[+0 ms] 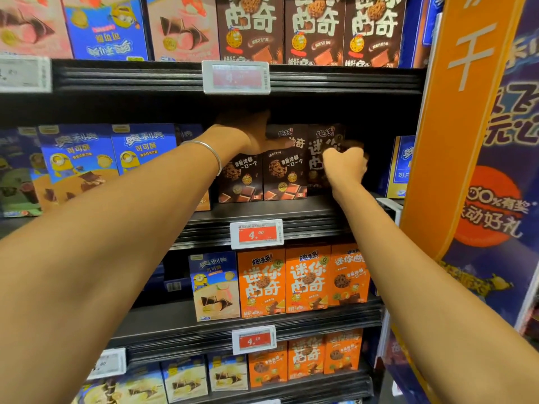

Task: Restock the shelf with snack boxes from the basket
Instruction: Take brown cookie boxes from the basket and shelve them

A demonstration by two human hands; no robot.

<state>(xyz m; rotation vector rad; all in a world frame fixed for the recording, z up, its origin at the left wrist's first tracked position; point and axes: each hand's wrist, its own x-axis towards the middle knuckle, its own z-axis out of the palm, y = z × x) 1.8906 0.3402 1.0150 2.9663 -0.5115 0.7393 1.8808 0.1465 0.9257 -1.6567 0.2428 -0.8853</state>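
Three dark brown snack boxes stand in a row on the middle shelf (262,212). My left hand (250,135) reaches in over the top of the left brown box (240,179); its thumb lies across the front of the middle brown box (284,176). My right hand (345,163) grips the right brown box (323,141) by its right edge, fingers curled round the side. This box sits a little deeper than the other two. No basket is in view.
Blue Minion boxes (113,153) stand left of the brown ones, and a blue box (404,167) sits at the right end. Orange boxes (306,279) fill the shelf below. An orange and blue banner (466,141) borders the shelves on the right. Price tags (256,233) clip to the shelf edges.
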